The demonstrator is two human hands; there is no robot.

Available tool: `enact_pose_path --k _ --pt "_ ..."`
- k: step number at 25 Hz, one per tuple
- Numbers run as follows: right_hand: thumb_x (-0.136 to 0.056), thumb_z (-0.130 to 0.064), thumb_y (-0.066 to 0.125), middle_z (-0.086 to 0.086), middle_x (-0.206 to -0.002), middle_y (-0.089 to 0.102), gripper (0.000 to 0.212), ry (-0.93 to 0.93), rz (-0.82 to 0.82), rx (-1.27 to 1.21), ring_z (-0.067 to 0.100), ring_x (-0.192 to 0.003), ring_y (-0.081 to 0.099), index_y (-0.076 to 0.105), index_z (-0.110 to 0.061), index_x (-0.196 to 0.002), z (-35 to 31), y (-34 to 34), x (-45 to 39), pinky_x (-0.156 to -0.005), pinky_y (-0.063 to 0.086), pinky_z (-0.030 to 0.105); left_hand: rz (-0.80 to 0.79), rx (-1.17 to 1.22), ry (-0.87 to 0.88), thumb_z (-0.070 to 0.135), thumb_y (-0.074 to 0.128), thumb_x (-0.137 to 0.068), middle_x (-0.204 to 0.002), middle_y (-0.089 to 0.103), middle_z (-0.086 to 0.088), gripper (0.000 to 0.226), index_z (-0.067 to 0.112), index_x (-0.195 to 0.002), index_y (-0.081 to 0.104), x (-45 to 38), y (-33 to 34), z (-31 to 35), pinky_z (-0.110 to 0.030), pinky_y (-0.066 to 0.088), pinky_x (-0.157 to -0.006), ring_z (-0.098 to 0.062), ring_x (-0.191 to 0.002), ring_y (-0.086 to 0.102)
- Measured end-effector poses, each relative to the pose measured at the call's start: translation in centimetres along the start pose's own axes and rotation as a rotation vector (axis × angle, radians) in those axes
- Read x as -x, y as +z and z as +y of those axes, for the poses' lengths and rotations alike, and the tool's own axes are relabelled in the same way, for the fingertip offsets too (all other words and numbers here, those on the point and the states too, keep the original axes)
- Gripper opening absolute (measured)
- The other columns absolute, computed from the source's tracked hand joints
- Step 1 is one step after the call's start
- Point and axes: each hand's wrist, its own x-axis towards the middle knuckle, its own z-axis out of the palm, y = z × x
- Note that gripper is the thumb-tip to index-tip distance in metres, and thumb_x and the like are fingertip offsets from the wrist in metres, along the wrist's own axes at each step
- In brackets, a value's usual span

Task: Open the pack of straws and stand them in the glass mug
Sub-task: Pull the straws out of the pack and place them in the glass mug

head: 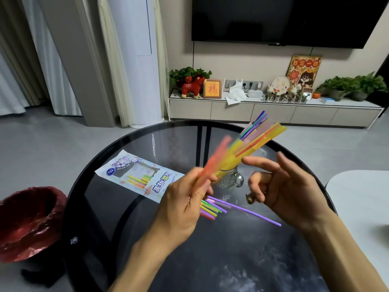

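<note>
A glass mug [229, 179] stands on the round dark glass table [231, 260]. A bundle of coloured straws [257, 135] leans out of it to the upper right. My left hand [185, 205] pinches a few blurred orange and yellow straws [216, 159] just left of the mug. My right hand [284, 186] hovers to the right of the mug, index finger stretched toward the straws, the other fingers loosely curled, holding nothing. The opened straw pack [136, 175] lies flat on the table to the left. More loose straws [223, 207] lie on the table below my hands.
A bin lined with a red bag [27, 222] stands on the floor at the left of the table. A small brown object [250, 199] lies by my right hand. A white table edge [362, 194] shows at the right. A TV cabinet stands along the far wall.
</note>
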Motion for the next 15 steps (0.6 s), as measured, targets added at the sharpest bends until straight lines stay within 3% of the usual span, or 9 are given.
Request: enact_pose_path --k 3,5,6,8,11,12,14,15 --pt "-0.069 -0.03 0.081 0.016 -0.104 0.075 0.049 -0.153 0.092 0.212 0.027 -0.084 0.071 0.071 -0.012 -0.113 1.7 1.5 -0.9 -0.076 0.059 0.037 -0.183 0.319 -0.149 -0.003 0.048 -0.087 -0.082 0.07 0.008 0.034 0.024 -0.09 0.068 -0.2 -0.1 -0.9 -0.027 0.054 -0.081 -0.011 -0.084 0.068" --pt "-0.073 -0.004 0.074 0.017 -0.108 0.074 0.042 -0.207 0.099 0.327 0.04 -0.089 0.069 0.07 -0.014 -0.114 3.0 3.2 -1.3 -0.079 0.056 0.051 -0.337 0.252 -0.284 -0.009 0.05 -0.086 -0.081 0.073 0.012 0.042 0.028 -0.086 0.07 0.5 0.7 -2.2 -0.028 0.052 -0.084 -0.005 -0.084 0.068" --pt "-0.076 0.004 0.066 0.017 -0.107 0.074 0.045 -0.208 0.062 0.361 0.047 -0.083 0.066 0.068 -0.012 -0.118 3.3 3.8 -1.3 -0.073 0.052 0.058 -0.367 0.211 -0.324 -0.01 0.051 -0.087 -0.08 0.073 0.014 0.043 0.028 -0.085 0.071 0.8 1.0 -2.5 -0.027 0.05 -0.085 -0.003 -0.085 0.068" --pt "-0.083 0.009 0.055 0.015 -0.108 0.073 0.047 -0.248 -0.06 0.373 0.043 -0.071 0.057 0.062 -0.007 -0.126 3.3 4.4 -1.1 -0.068 0.046 0.053 -0.366 0.19 -0.319 -0.006 0.051 -0.092 -0.081 0.074 0.014 0.035 0.021 -0.083 0.071 0.6 1.1 -2.5 -0.023 0.051 -0.084 -0.003 -0.087 0.068" --pt "-0.087 0.014 0.051 0.011 -0.124 0.069 0.051 -0.275 -0.091 0.369 0.036 -0.103 0.067 0.061 -0.012 -0.129 2.6 4.3 -0.8 -0.09 0.052 0.045 -0.369 0.266 -0.274 0.0 0.049 -0.096 -0.085 0.072 0.01 0.023 0.01 -0.088 0.068 0.1 0.7 -2.5 -0.023 0.053 -0.082 -0.008 -0.088 0.068" --pt "-0.089 0.011 0.052 0.011 -0.12 0.071 0.046 -0.269 -0.078 0.393 0.035 -0.1 0.067 0.061 -0.011 -0.129 2.8 4.3 -0.9 -0.088 0.053 0.049 -0.376 0.293 -0.29 -0.001 0.048 -0.096 -0.086 0.072 0.009 0.023 0.009 -0.09 0.067 0.3 0.8 -2.7 -0.025 0.053 -0.084 -0.009 -0.088 0.068" --pt "-0.094 0.003 0.053 0.023 -0.094 0.069 0.032 -0.278 -0.042 0.492 0.039 -0.062 0.054 0.062 -0.004 -0.124 3.4 4.9 -1.1 -0.06 0.049 0.062 -0.38 0.311 -0.33 0.004 0.048 -0.096 -0.087 0.073 0.006 0.019 0.006 -0.094 0.067 0.9 1.3 -3.1 -0.032 0.053 -0.085 -0.011 -0.088 0.068" --pt "-0.096 -0.002 0.053 0.032 -0.083 0.06 0.027 -0.293 -0.014 0.548 0.041 -0.052 0.045 0.064 -0.002 -0.121 3.8 5.2 -1.2 -0.048 0.044 0.061 -0.38 0.315 -0.33 0.007 0.049 -0.096 -0.088 0.073 0.005 0.018 0.005 -0.096 0.066 1.2 1.6 -3.4 -0.035 0.054 -0.084 -0.012 -0.089 0.069"
